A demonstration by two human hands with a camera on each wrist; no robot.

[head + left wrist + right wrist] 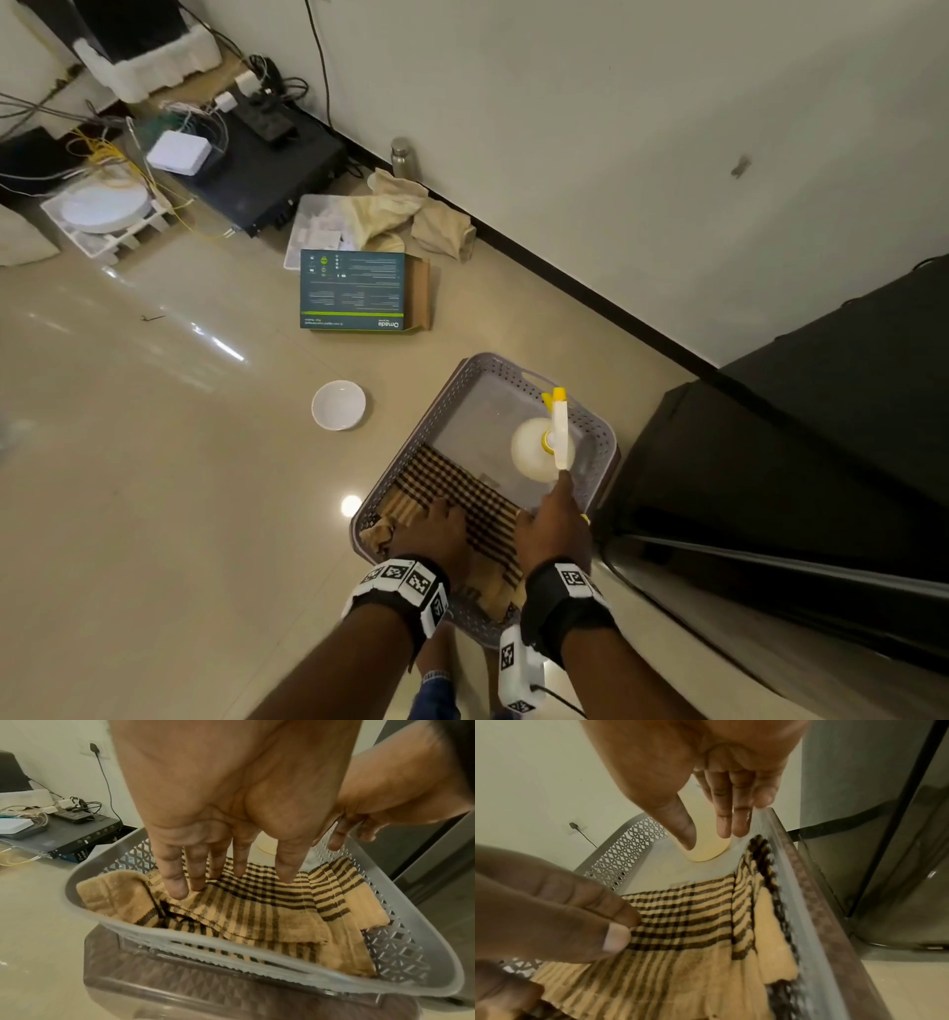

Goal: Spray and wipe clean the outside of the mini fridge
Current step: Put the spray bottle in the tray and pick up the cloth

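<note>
A grey perforated basket [405, 452] stands on the floor beside the dark mini fridge [770, 462]. Inside lie a tan-and-brown checked cloth [452, 488] and a pale yellow spray bottle [534, 447] with a yellow nozzle. My left hand [436, 529] reaches down into the basket [257, 969]; its straight fingertips [180, 892] touch the cloth [257, 908]. My right hand [552, 519] hovers by the basket's right rim with fingers straight. In the right wrist view its thumb and fingers [729, 829] point at the bottle [706, 852] without gripping it.
A white bowl [339, 406] sits on the tiled floor left of the basket. Farther back lie a dark green box [354, 290], crumpled beige cloths [411, 216], a steel bottle [400, 157] and electronics with tangled cables [246, 169] along the wall.
</note>
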